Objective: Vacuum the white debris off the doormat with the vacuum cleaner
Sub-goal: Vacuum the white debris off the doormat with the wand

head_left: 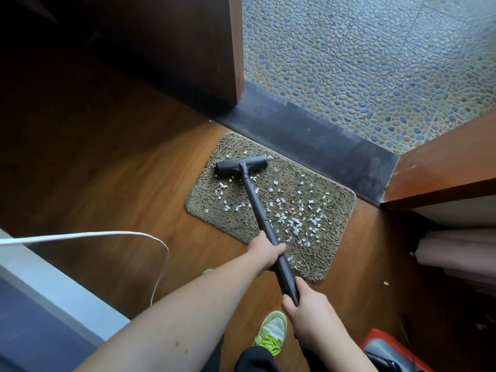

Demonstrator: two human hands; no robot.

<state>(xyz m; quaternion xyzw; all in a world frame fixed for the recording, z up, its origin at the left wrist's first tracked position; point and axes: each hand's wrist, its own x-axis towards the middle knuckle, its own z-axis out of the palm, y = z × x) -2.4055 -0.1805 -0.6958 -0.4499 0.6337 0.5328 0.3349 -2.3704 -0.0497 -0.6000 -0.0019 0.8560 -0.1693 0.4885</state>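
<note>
While right hand [303, 304] grips the wand [264, 224] low at bottom centre and left hand [265, 253] wraps it higher for steering, I note floor head [241, 165] on the doormat [268, 202], upper-left portion; white debris [290, 216] mostly remains mid-frame.

A brown wood-plank floor [112, 167] carries a shaggy olive doormat [212, 200], which lies against the dark stone threshold [308, 130] of an open doorway. Scattered over the doormat are white debris [292, 224] and the vacuum cleaner's black floor head [228, 167], set near its far edge. A green sneaker [272, 331] stands on the planks, and a white cable [161, 264] loops above them.
</note>
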